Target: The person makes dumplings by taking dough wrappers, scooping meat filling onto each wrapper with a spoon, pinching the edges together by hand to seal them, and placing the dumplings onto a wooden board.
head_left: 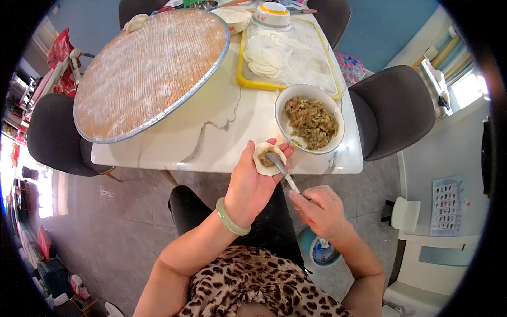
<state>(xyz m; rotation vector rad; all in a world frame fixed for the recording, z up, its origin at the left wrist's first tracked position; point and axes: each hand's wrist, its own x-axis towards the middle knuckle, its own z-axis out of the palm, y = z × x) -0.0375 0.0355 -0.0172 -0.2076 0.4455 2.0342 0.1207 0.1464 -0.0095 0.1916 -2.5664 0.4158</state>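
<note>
A round dumpling wrapper (259, 162) lies across the fingers of my left hand (251, 185), which cups it palm up near the table's front edge. Some brown-green filling (268, 158) sits in its middle. My right hand (323, 211) is closed around the handle of a spoon (285, 175), whose tip presses into that filling. Just beyond my hands stands a white bowl (281, 117) with more minced filling (311, 122) in it. Behind the bowl, a stack of flat wrappers (263, 64) rests on a floured board with a yellow rim (259, 85).
A large round floured tray (153, 68) covers the table's left side, with a dumpling (137, 23) at its far rim. An upturned white bowl (272, 18) and a bowl of flour (234, 18) stand at the back. Dark chairs (393, 111) flank the marble-patterned table (211, 142). A bin (323, 253) stands below right.
</note>
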